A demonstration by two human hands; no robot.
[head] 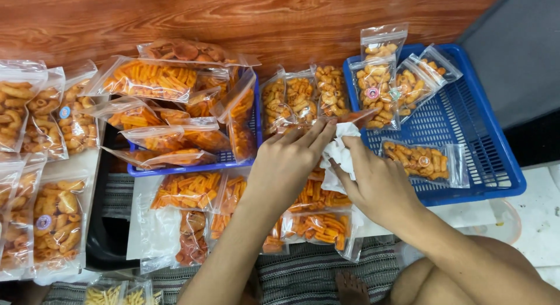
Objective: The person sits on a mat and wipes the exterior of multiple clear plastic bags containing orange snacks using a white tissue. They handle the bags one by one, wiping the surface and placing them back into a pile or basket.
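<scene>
While I look down from above, both of my bare hands meet over a crumpled white cloth [338, 153] at the middle of the view. My left hand [289, 162] lies palm down with its fingers almost straight and close together, the fingertips pressing on the upper edge of the cloth; it is flat and open rather than gripping. My right hand [376, 179] is curled partway, thumb and fingers pinching the cloth from the right side, so this hand has hold of it. The two hands are touching the same cloth and lie just beside each other.

Under and around my hands lie clear plastic bags of fried snacks. Bags of orange stick snacks [318, 226] lie directly below the cloth. A blue plastic basket tray [466, 124] sits to the right of my right hand, holding several small bags of pale curled snacks [376, 89]. A second blue tray [192, 168] sits to the left of my left hand, piled with bags of orange sticks. More bags of larger golden curls [55, 220] line the far left. A brown wood-grain surface [262, 19] runs across the top. A striped mat [309, 273] lies beneath my forearms.
</scene>
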